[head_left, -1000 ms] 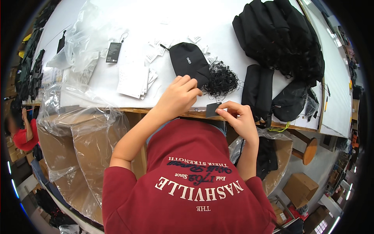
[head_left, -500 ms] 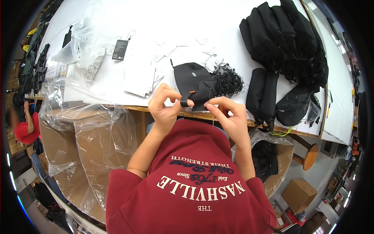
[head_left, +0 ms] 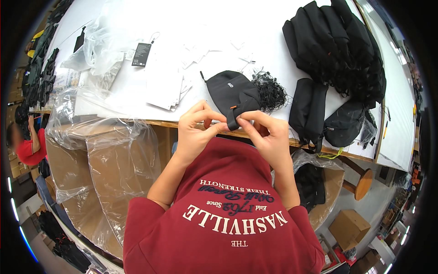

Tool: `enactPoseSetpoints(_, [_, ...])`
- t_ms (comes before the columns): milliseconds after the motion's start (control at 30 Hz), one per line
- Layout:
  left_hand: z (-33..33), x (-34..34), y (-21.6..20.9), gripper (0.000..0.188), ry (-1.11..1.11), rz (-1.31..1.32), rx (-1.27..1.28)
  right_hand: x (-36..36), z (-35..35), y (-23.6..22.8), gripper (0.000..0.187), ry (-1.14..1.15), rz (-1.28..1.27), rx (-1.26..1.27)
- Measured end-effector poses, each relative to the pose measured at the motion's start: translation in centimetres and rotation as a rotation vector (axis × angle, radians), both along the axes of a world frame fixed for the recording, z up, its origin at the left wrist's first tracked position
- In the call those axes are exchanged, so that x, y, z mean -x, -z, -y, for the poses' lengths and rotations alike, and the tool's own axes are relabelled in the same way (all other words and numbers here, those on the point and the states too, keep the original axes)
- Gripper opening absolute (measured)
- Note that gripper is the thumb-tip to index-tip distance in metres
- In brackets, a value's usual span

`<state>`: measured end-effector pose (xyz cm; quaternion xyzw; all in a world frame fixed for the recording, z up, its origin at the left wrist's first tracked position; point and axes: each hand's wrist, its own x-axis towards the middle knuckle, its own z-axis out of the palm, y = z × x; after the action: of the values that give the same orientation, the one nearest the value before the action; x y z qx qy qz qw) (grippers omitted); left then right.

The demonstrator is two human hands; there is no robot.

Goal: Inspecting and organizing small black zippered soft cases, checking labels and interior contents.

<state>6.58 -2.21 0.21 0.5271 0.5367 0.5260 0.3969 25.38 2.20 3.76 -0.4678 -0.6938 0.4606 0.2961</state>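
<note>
A small black fabric bag (head_left: pixel 228 91) with a light logo and an orange tab lies at the table's near edge. Its black strap (head_left: pixel 232 120) hangs toward me, bent into a loop. My left hand (head_left: pixel 196 130) pinches the strap from one side, thumb and forefinger closed. On the other side my right hand (head_left: pixel 268 134) pinches the same strap, its fingertips almost meeting the left ones. Just beyond the right hand sits a tangled heap of thin black cords (head_left: pixel 270 91). Whatever the fingertips cover at the strap's end is hidden.
Black bags (head_left: pixel 337 41) are piled at the far right, with a black pouch (head_left: pixel 308 107) before them. White paper sheets (head_left: pixel 164 86) and a black hang tag (head_left: pixel 141 55) lie left of centre. Plastic-lined cardboard boxes (head_left: pixel 114 169) stand below the table edge. Another person (head_left: pixel 32 146) is at far left.
My left hand has shifted right, and both hands now meet at the strap. The bag has turned and moved slightly right, its strap now pointing toward me.
</note>
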Motion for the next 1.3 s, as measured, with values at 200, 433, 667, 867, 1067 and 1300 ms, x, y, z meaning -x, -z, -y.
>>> enactPoseSetpoints(200, [0.3, -0.2, -1.4, 0.015, -0.004, 0.033, 0.101, -0.2, -0.3, 0.1, 0.011, -0.206, 0.018, -0.018])
enactPoseSetpoints(433, [0.2, 0.5, -2.2, 0.015, 0.108, -0.056, 0.204, -0.1, -0.2, 0.9, 0.009, -0.252, 0.102, -0.186])
enactPoseSetpoints(667, [0.2, 0.9, -2.4, 0.009, 0.116, -0.093, 0.095, 0.0, 0.4, 1.6, 0.011, -0.178, -0.145, -0.029])
enactPoseSetpoints(867, [0.4, 0.8, -2.8, 0.005, 0.057, 0.451, 0.019, -1.4, 0.3, 3.0, 0.013, -0.109, -0.722, 0.411])
enactPoseSetpoints(1067, [0.9, 0.0, -3.2, 0.006, 0.159, 0.465, 0.241, -0.9, 0.2, 2.4, 0.010, -0.151, -0.859, 0.426])
enactPoseSetpoints(1300, [0.7, -0.5, -3.3, 0.004, 0.196, 0.377, 0.306, -0.1, 1.0, 2.1, 0.013, -0.124, -0.818, 0.518])
